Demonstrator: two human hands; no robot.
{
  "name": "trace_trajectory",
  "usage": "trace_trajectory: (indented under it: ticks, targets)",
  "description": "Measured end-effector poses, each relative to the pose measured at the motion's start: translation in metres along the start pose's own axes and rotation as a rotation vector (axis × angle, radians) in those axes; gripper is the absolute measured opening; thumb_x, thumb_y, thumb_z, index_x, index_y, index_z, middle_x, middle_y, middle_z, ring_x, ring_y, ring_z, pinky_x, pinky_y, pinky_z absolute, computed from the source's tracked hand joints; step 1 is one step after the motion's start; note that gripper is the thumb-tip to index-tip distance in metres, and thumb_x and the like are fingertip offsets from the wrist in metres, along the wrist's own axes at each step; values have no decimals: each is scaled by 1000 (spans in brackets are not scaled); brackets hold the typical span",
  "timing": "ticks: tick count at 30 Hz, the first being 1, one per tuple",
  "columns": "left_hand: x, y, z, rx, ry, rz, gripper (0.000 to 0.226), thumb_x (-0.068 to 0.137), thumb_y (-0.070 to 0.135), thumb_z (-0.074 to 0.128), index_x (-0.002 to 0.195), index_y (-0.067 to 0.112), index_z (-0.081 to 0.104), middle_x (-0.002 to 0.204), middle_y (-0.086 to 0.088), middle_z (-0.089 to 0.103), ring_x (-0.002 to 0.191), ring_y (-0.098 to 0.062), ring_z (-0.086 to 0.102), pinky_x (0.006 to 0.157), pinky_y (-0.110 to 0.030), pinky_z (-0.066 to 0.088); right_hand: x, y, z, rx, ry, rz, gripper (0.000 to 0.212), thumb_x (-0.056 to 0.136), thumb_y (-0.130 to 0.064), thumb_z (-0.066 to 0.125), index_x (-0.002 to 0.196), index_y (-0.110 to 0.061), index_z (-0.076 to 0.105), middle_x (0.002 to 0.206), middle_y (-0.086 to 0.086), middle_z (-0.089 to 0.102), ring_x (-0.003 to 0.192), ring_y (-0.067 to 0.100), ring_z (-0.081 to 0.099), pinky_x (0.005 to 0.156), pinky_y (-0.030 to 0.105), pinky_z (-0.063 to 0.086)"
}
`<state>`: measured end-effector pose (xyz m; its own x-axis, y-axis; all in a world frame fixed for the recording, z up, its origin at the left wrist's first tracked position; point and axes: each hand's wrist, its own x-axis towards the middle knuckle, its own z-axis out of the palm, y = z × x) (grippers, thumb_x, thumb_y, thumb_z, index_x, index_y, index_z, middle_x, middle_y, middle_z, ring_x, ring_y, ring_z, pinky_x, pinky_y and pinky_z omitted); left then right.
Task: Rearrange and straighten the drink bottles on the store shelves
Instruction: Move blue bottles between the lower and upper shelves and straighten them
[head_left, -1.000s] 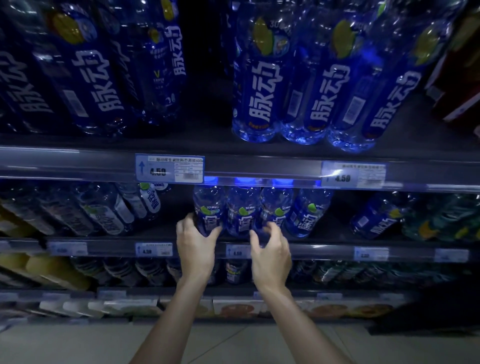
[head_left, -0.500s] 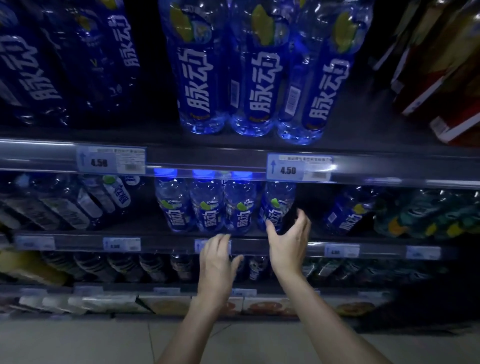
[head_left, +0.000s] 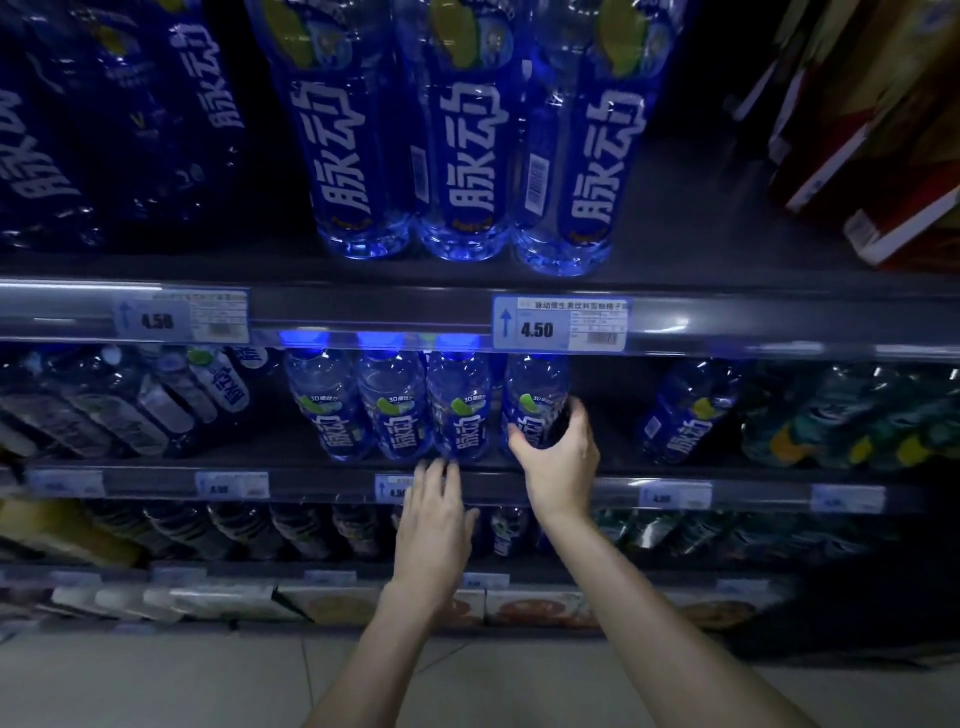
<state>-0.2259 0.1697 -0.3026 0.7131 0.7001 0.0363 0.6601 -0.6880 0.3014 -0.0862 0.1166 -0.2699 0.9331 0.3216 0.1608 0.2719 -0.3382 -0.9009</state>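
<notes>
Several blue drink bottles stand in a row on the middle shelf (head_left: 613, 470). My right hand (head_left: 561, 457) grips the lower part of the rightmost bottle in that row (head_left: 535, 395), thumb on its front and fingers round its right side. My left hand (head_left: 434, 512) is at the shelf's front edge below the neighbouring bottle (head_left: 460, 410), fingers apart and fingertips touching the edge, holding nothing. Three larger blue bottles (head_left: 467, 156) stand upright on the shelf above.
A single blue bottle (head_left: 685, 410) stands apart further right, beside dark green bottles (head_left: 852, 421). Tilted bottles (head_left: 171, 395) crowd the shelf's left part. Price tags (head_left: 561, 325) line the shelf edges. Red boxes (head_left: 883, 130) fill the upper right. Lower shelves hold more bottles and flat boxes.
My right hand moved up and closed around the rightmost bottle of the row. My left hand rose to the shelf edge. The view shifted right.
</notes>
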Motion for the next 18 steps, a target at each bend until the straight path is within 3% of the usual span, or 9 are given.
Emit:
trace_trajectory:
  ticks: [3,6,10,14,18]
  targets:
    - [1,-1,-3,7,-8,0,67,95,35,52,148,9,19,152,-7,26,142,-25,19,115,-37,19,-7,-2,0,9,-15,-1,74,69,-29,83,132,-11,48,125,7,60,112,22,54,86,19,34]
    - [2,-2,-6,24,-11,14,66,95,35,51,147,11,20,151,-5,26,142,-23,19,114,-36,21,-10,-4,0,26,-29,8,72,70,-30,82,132,-14,47,123,4,59,103,5,46,79,10,28]
    - [2,0,-9,17,-16,20,64,94,33,52,146,10,22,150,-6,27,141,-23,21,114,-35,21,-7,-6,-1,49,-70,6,70,70,-28,81,130,-15,49,119,3,62,106,16,56,85,22,39]
    - [1,4,-12,-27,-22,11,62,93,30,54,144,9,26,147,-7,31,139,-25,26,112,-37,25,-8,-7,-2,60,-90,16,69,73,-29,80,132,-18,46,120,0,60,103,10,54,82,18,38]
    - [-1,9,-14,-71,-13,10,51,91,24,56,136,10,39,143,-8,38,136,-24,31,111,-36,29,-14,-5,-8,63,-126,24,76,75,-36,78,138,-22,37,130,-2,54,115,9,49,91,23,40]
